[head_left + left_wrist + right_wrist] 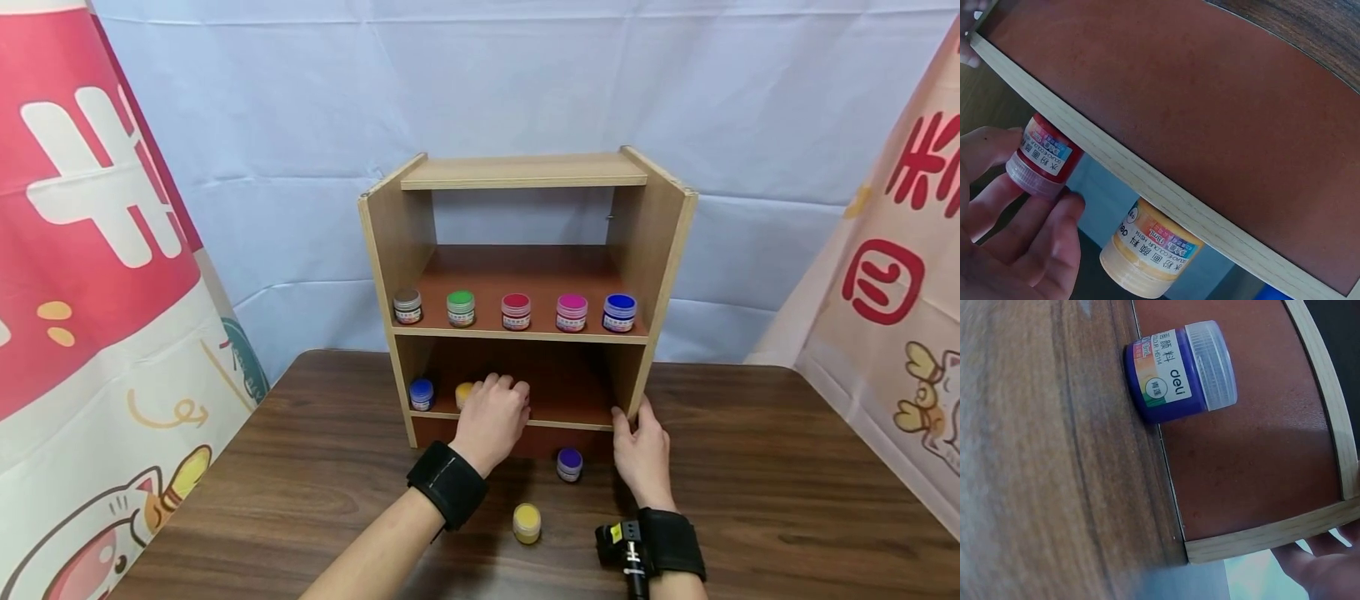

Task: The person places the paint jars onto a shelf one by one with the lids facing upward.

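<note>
My left hand (491,421) reaches to the front of the lower shelf and holds a red paint jar (1047,153) by its lid, thumb on one side and fingers on the other. From the head view that jar is hidden behind the hand. Just left of it on the same shelf stand an orange-yellow paint jar (1150,250) and a blue one (422,395). With my right hand (643,454) I grip the lower right side panel of the small wooden shelf unit (660,275), thumb inside the front edge and fingers outside.
On the tabletop (300,467) before the unit stand a purple paint jar (569,465) and, closer to me, a yellow one (527,523). Along the middle shelf runs a row of several jars, including a green one (461,308) and a red one (516,312). Curtains hang around.
</note>
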